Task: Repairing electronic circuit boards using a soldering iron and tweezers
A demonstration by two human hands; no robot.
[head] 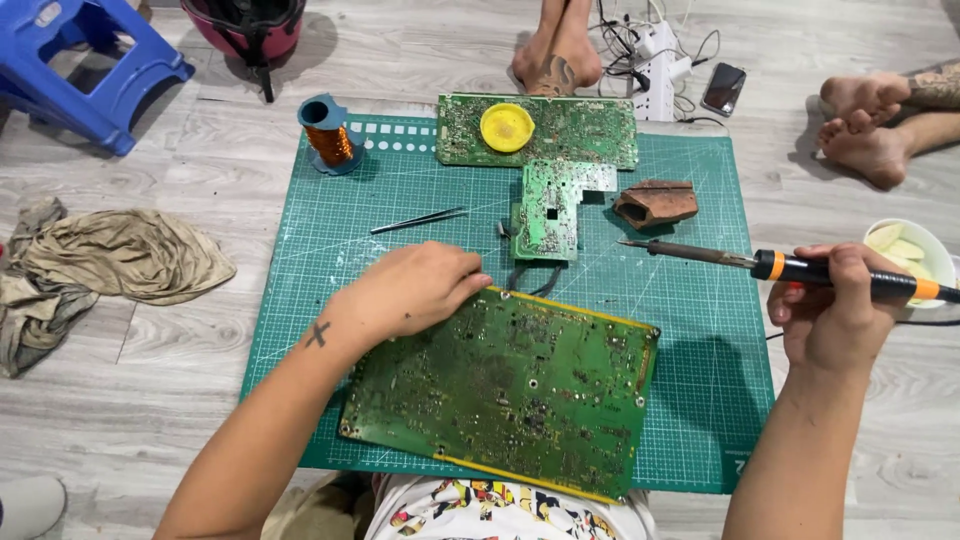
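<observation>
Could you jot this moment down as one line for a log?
left hand: resting on large green circuit board | right hand: holding soldering iron, tip raised over cutting mat

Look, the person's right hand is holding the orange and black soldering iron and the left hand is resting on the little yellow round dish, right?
Not quite. The head view shows the left hand resting on the large green circuit board, not the small yellow round dish, which sits apart on another board. The right hand does hold the orange and black soldering iron.
</observation>
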